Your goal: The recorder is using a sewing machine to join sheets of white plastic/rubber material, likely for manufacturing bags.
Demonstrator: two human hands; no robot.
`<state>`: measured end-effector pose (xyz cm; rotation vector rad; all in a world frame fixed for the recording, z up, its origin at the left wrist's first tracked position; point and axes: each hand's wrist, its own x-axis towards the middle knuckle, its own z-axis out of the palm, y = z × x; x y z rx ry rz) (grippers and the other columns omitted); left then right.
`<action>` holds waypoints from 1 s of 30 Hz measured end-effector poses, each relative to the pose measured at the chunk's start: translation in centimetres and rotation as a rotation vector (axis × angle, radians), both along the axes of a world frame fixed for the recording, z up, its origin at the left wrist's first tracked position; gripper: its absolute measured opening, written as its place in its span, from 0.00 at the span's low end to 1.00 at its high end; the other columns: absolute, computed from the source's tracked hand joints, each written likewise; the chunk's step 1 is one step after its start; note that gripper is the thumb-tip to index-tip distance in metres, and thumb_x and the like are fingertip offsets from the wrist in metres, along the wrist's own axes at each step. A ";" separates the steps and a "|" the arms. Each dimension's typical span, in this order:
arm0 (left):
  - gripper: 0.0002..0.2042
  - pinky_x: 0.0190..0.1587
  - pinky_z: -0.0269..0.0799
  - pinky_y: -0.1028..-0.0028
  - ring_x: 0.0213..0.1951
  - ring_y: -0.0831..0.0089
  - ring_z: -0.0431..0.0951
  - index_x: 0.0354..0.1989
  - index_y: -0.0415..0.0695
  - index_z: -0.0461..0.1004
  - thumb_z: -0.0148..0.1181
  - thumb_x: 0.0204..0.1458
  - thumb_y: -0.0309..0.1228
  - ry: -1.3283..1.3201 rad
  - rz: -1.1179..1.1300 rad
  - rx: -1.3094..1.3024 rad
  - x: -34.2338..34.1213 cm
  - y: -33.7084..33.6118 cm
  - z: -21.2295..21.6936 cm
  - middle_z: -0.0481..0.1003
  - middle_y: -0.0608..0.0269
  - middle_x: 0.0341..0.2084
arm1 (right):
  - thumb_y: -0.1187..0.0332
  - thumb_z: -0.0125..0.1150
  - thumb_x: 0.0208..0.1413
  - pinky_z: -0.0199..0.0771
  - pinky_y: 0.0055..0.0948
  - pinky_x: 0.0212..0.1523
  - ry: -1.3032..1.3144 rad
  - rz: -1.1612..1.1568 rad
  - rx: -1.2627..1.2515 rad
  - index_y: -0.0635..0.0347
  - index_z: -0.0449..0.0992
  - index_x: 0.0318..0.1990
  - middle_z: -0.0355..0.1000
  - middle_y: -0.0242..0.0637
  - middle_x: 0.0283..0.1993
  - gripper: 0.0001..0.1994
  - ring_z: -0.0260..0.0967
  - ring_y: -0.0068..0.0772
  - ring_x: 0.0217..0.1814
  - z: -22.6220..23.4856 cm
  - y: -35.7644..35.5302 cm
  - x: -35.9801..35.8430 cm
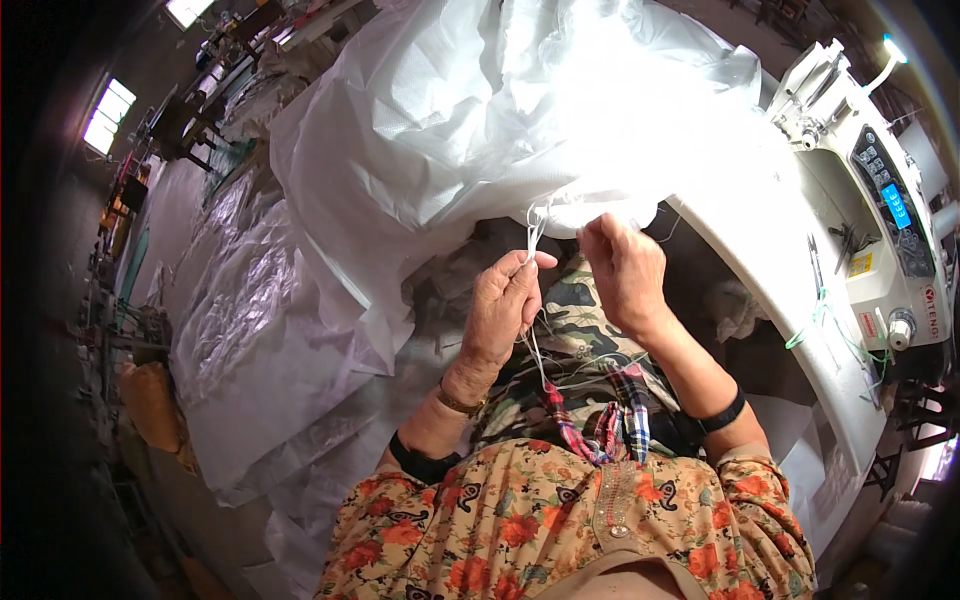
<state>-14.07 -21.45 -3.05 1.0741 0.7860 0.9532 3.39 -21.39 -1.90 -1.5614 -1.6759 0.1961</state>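
Observation:
My left hand (503,308) pinches a bunch of thin white strands (535,232) between thumb and fingers. The strands run up to the lower edge of a large white woven plastic sheet (420,150), and their loose ends dangle below the hand over my lap. Just to the right, my right hand (627,270) is raised with its fingers curled together, near the sheet's edge. Its fingertips are blurred, and whatever they hold cannot be made out. Strong light washes out the middle of the sheet.
A white sewing machine (868,262) with a lit display stands on the right on a white table (745,235). A slim pointed metal tool (815,262) and green string (822,310) lie beside it. More crumpled plastic sheeting (235,310) spreads over the left side. A brown bundle (153,405) sits far left.

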 end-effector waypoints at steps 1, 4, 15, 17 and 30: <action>0.13 0.16 0.53 0.87 0.14 0.89 0.56 0.45 0.37 0.72 0.45 0.65 0.34 0.030 0.010 0.011 -0.1 0.0 -0.3 0.62 0.75 0.14 | 0.67 0.59 0.56 0.69 0.43 0.28 0.069 0.047 -0.081 0.58 0.71 0.31 0.70 0.45 0.23 0.06 0.72 0.50 0.29 0.4 -1.1 -0.5; 0.13 0.19 0.55 0.88 0.18 0.90 0.60 0.43 0.37 0.74 0.47 0.65 0.34 0.116 0.079 0.050 0.5 0.0 -0.8 0.67 0.74 0.19 | 0.66 0.59 0.56 0.69 0.44 0.27 0.048 0.175 -0.189 0.59 0.71 0.31 0.71 0.46 0.23 0.07 0.73 0.51 0.27 0.7 -3.6 -1.3; 0.16 0.16 0.49 0.91 0.13 0.91 0.55 0.50 0.35 0.71 0.48 0.64 0.36 -0.220 -0.146 -0.230 0.6 1.4 1.7 0.76 0.64 0.27 | 0.64 0.58 0.56 0.73 0.42 0.31 -0.372 0.685 -0.278 0.67 0.68 0.42 0.72 0.39 0.29 0.14 0.75 0.47 0.33 3.1 -6.2 -1.0; 0.16 0.15 0.49 0.91 0.14 0.91 0.55 0.50 0.35 0.71 0.49 0.64 0.36 -0.238 -0.145 -0.256 0.3 1.5 1.4 0.73 0.67 0.23 | 0.63 0.60 0.56 0.76 0.38 0.32 -0.166 0.727 -0.186 0.66 0.72 0.43 0.73 0.45 0.30 0.14 0.76 0.46 0.33 2.8 -5.7 -0.1; 0.12 0.21 0.56 0.86 0.18 0.88 0.63 0.34 0.38 0.77 0.50 0.63 0.31 0.174 -0.096 0.121 0.4 -1.7 1.0 0.69 0.72 0.16 | 0.55 0.54 0.63 0.67 0.20 0.29 1.091 0.387 -0.675 0.65 0.73 0.42 0.77 0.34 0.35 0.18 0.69 0.18 0.27 0.8 2.5 0.6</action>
